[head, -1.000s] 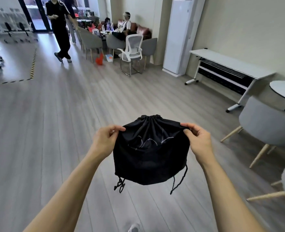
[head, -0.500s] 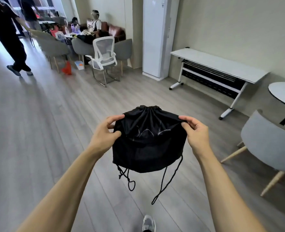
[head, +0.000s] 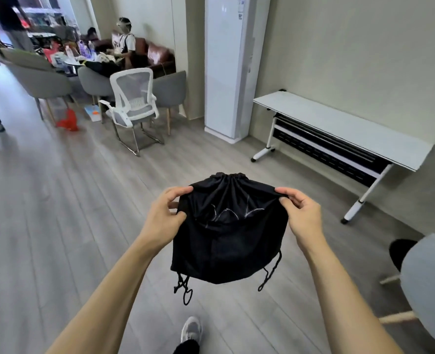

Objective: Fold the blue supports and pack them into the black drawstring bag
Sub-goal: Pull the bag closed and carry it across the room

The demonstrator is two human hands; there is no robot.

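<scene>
We are holding the black drawstring bag (head: 228, 233) aloft: left hand (head: 163, 218) pinching its nine-o'clock edge, right hand (head: 303, 216) pinching three o'clock, cords (head: 185, 290) dangling.

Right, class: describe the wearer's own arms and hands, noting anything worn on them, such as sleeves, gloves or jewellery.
The left forearm and right forearm are bare down to the frame's bottom edge; no sleeves show. The left hand and right hand are ungloved, with no watch, bracelet or ring visible.
</scene>
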